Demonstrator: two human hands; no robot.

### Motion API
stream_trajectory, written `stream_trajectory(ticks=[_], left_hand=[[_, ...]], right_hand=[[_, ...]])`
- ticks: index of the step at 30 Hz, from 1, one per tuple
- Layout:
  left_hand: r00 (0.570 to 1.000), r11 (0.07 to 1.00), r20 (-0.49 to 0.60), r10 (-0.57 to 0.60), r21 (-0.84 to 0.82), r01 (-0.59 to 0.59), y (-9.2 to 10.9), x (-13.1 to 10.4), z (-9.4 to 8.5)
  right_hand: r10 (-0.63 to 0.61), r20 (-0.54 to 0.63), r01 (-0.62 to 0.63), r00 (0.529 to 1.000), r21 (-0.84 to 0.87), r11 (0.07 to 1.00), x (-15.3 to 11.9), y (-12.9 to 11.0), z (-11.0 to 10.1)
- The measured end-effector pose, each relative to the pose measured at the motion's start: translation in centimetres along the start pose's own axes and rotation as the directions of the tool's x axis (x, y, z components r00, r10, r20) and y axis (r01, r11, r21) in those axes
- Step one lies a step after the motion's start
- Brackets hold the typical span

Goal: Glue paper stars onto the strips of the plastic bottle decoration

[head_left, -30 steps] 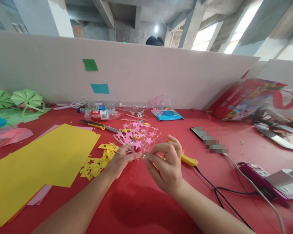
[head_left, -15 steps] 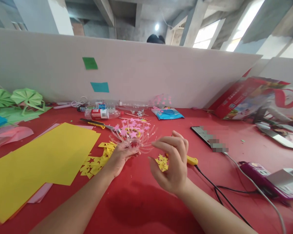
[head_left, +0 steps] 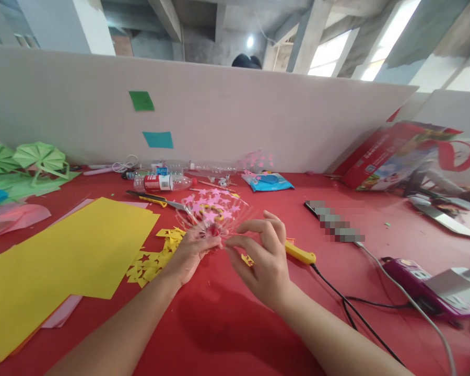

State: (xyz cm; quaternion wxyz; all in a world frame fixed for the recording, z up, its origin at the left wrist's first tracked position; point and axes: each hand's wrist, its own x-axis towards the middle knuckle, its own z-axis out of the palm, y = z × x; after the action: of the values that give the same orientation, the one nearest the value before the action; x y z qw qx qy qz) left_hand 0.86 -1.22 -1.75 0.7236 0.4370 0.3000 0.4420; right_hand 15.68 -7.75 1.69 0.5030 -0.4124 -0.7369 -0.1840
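Note:
My left hand grips the base of a clear plastic bottle piece cut into thin, splayed strips, a flower-like shape with pink stars on the strip ends. Thumb and index finger of my right hand come together in a pinch at the right side of this shape; whatever lies between them is too small to make out. Small yellow paper stars lie partly hidden behind my right hand. Yellow star-punched paper scraps are beside my left wrist.
Yellow paper sheets cover the left side. Behind the hands are scissors, a clear bottle and a blue wipes pack. At right are a yellow-handled corded tool, a phone and a purple power strip.
My right hand has moved left to the plastic flower shape, and its fingertips have closed from a spread pose. My left hand keeps its hold in nearly the same place.

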Motion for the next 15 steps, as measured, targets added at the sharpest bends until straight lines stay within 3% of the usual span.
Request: stream_trajectory(ticks=[11,15], left_hand=[[0.999,1.0,0.052,-0.005,0.023,0.004,-0.43,0.23,-0.19],[0.999,1.0,0.031,-0.026,0.015,0.025,-0.49,0.11,-0.25]], right_hand=[[-0.03,-0.085,0.031,0.996,0.02,0.999,-0.13,-0.41,-0.17],[-0.025,-0.043,0.026,0.999,0.028,0.999,0.1,-0.27,-0.18]])
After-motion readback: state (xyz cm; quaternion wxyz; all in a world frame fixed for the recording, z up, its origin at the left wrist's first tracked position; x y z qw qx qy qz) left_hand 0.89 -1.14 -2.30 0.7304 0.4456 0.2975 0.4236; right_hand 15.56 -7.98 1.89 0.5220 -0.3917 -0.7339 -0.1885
